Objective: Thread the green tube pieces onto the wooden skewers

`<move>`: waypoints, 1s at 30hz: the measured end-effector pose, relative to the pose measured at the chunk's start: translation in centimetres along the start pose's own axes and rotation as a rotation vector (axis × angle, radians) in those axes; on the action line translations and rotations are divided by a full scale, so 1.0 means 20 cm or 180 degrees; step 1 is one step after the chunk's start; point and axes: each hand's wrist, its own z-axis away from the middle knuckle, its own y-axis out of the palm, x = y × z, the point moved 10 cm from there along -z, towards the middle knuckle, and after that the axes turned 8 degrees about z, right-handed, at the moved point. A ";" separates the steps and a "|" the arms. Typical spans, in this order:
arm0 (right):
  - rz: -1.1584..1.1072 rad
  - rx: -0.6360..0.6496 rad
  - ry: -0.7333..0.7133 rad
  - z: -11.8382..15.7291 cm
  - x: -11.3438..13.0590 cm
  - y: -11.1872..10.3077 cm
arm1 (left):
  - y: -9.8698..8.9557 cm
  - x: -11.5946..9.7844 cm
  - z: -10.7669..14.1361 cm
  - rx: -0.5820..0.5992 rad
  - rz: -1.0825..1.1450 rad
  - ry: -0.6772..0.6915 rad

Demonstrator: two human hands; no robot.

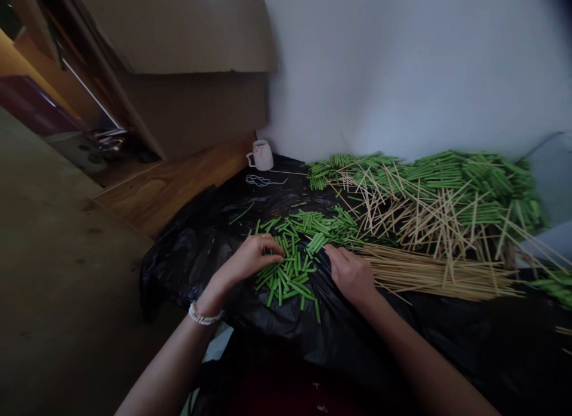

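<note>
My right hand (351,274) is closed round a thin wooden skewer, mostly hidden in the fingers. A short row of cut green stalk pieces (316,243) sits side by side at its far end. My left hand (257,254), a beaded bracelet on its wrist, is at the left side of a loose pile of cut green stalks (292,282). Its fingers curl toward the thumb, and whatever lies between them is too small to make out. Beside my right hand lies a thick bundle of bare skewers (438,273).
Skewers loaded with green pieces (438,171) are heaped along the wall. A white mug (261,155) and a tangle of white string (259,180) are at the back. Black plastic sheeting (187,243) covers the work surface. A cardboard box (196,100) stands at the back left.
</note>
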 end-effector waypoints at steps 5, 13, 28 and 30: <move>-0.0019 0.0017 0.0009 0.00 0.00 -0.01 | 0.11 0.00 -0.02 0.0066 -0.1048 0.0144; -0.0061 -0.0034 0.0010 -0.01 0.01 -0.01 | 0.11 -0.05 -0.05 -0.0060 -0.1093 0.0372; -0.0157 -0.0203 -0.0002 -0.01 0.03 -0.06 | 0.08 0.27 -0.15 -0.1311 0.2221 -0.0530; -0.0101 -0.0151 -0.0045 -0.01 0.04 -0.05 | 0.08 0.26 -0.14 -0.1243 0.2179 -0.0487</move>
